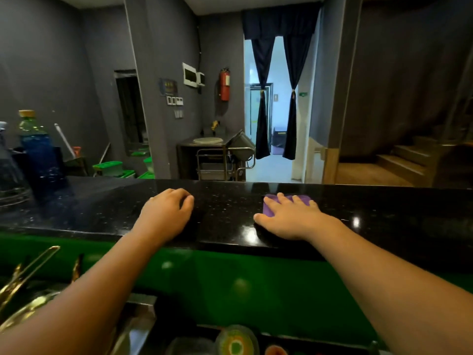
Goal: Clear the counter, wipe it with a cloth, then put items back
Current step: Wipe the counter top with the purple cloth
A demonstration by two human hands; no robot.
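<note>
A long black speckled counter (225, 213) runs across the view. A folded purple cloth (268, 210) lies on it right of centre. My right hand (289, 219) presses flat on the cloth with its fingers straight and spread, covering most of it. My left hand (166, 213) rests on the bare counter to the left of the cloth, fingers loosely curled and holding nothing. At the counter's left end stand a plastic bottle of blue liquid (38, 149) with a yellow cap and a clear glass vessel (10, 172).
A green panel (230, 283) drops below the counter's near edge. Lower left holds a steel sink edge (138, 326) and gold tongs (23, 275). Colourful dishes (235, 342) sit at the bottom. Beyond the counter are a metal trolley (222, 160), green bins and a curtained doorway.
</note>
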